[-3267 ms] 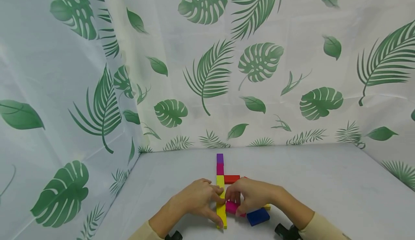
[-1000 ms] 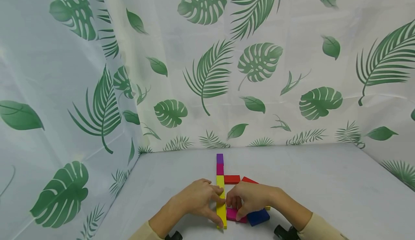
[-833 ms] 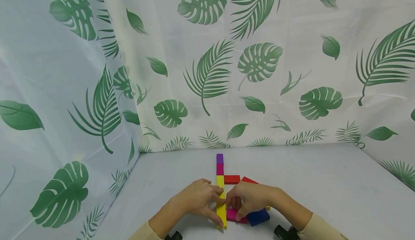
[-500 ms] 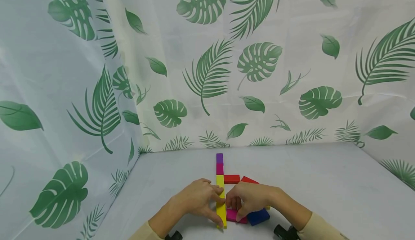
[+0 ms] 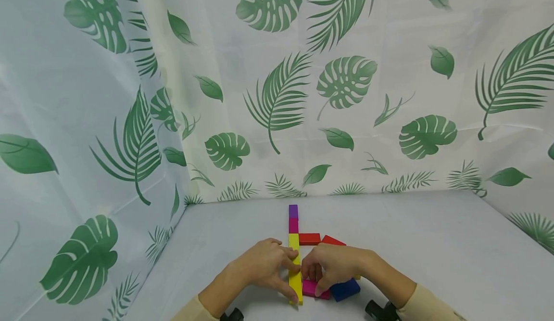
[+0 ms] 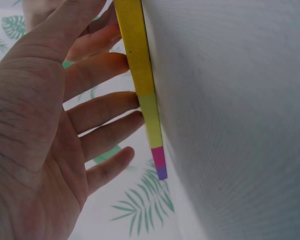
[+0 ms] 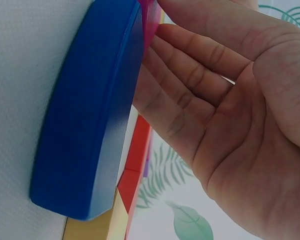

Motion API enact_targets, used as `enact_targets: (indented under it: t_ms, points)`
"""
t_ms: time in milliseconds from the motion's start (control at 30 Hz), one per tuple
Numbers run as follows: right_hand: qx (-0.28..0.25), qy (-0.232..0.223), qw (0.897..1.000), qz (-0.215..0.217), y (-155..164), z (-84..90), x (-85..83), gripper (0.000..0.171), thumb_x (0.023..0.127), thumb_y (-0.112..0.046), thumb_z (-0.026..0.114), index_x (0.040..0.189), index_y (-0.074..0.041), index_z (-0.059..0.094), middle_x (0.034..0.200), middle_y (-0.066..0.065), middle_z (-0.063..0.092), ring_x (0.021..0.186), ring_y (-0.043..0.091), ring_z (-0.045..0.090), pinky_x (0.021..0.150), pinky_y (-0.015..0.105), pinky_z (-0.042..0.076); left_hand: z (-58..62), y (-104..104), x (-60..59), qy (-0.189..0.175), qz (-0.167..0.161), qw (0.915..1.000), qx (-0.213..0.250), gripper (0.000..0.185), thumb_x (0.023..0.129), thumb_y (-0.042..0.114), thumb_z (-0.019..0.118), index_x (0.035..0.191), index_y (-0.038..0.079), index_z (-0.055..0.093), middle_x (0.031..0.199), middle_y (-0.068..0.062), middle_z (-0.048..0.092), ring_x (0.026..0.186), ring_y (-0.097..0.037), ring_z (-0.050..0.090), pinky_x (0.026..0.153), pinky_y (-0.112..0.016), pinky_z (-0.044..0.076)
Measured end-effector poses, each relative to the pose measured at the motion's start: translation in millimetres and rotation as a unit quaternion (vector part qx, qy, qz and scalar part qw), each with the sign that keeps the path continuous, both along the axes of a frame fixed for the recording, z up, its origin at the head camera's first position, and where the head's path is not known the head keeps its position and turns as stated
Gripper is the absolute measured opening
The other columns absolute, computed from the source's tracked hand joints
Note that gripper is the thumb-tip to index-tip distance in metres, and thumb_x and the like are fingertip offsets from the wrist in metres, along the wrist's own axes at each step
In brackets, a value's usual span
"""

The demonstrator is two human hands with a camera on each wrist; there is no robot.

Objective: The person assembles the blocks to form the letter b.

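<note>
In the head view, yellow blocks (image 5: 295,282) lie end to end in a line, with a magenta block (image 5: 293,225) and a purple block (image 5: 293,211) at its far end. My left hand (image 5: 266,265) rests along this line; the left wrist view shows its fairly straight fingers (image 6: 107,110) touching the blocks' side. My right hand (image 5: 335,263) pinches a pink block (image 5: 315,288) lying on the table against the yellow line's right side. A blue block (image 5: 345,289) sits at the pink block's right end, close to that hand.
Two red blocks (image 5: 309,239) extend right from the line, the second angled and partly covered by my right hand. A yellow-gold block (image 7: 87,227) shows beyond the blue one. White leaf-patterned cloth (image 5: 277,95) stands behind the white table (image 5: 433,244).
Since the oldest frame, my right hand has shifted the pink block slightly toward me along the yellow line. My left hand has stayed put. Over the last second, almost nothing has moved.
</note>
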State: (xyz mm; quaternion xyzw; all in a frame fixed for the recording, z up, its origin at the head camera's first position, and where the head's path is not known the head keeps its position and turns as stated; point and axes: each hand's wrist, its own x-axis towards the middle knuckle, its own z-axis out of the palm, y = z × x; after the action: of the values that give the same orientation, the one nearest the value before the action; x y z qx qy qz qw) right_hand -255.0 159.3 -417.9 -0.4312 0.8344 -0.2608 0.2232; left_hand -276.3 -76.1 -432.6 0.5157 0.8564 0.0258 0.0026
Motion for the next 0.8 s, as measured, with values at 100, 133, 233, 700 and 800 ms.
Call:
enact_targets:
  t_ms: [100,133,233,700,800]
  points:
    - [0.000,0.004,1.000,0.002,0.1,-0.4,-0.3,0.024,0.082,-0.023,0.077,0.104,-0.022,0.067,0.088,-0.014,0.066,0.078,-0.001,0.059,0.071,0.018,0.052,-0.2,0.0,-0.1,0.001,-0.002,1.0000,0.002,0.070,0.069,0.084,0.050,0.121,0.039,0.064,0.133,0.008,0.057,0.123,0.000,0.050,0.105,-0.042,0.040]
    - [0.001,0.004,1.000,0.003,0.2,-0.4,-0.4,0.024,0.082,-0.023,0.077,0.104,-0.022,0.067,0.088,-0.014,0.066,0.078,-0.001,0.059,0.071,0.018,0.052,0.0,0.0,-0.1,0.001,-0.002,1.0000,0.002,0.070,0.069,0.084,0.050,0.121,0.039,0.065,0.133,0.008,0.057,0.123,0.000,0.050,0.105,-0.042,0.040]
    - [0.002,0.006,1.000,0.005,0.7,-0.8,-0.9,0.024,0.083,-0.023,0.076,0.105,-0.022,0.068,0.088,-0.014,0.067,0.079,-0.002,0.060,0.071,0.018,0.053,0.4,-0.2,0.0,0.001,-0.002,1.0000,0.003,0.069,0.069,0.084,0.051,0.121,0.039,0.065,0.133,0.008,0.057,0.123,0.001,0.050,0.105,-0.042,0.040]
    - [0.000,0.008,1.000,0.012,1.3,-1.8,-2.0,0.025,0.083,-0.023,0.076,0.106,-0.020,0.067,0.089,-0.013,0.067,0.079,-0.002,0.060,0.071,0.018,0.053,1.9,-0.2,1.9,-0.011,0.000,0.9999,0.004,0.069,0.069,0.082,0.053,0.121,0.039,0.065,0.133,0.007,0.058,0.123,0.000,0.050,0.106,-0.043,0.040]
    - [0.000,0.005,1.000,0.006,0.7,-1.7,-1.7,0.024,0.083,-0.023,0.076,0.105,-0.021,0.067,0.088,-0.014,0.066,0.078,-0.002,0.059,0.071,0.018,0.052,2.5,-0.3,2.7,-0.014,0.003,0.9999,0.005,0.069,0.069,0.082,0.053,0.121,0.039,0.065,0.133,0.008,0.058,0.123,-0.001,0.050,0.106,-0.043,0.040]
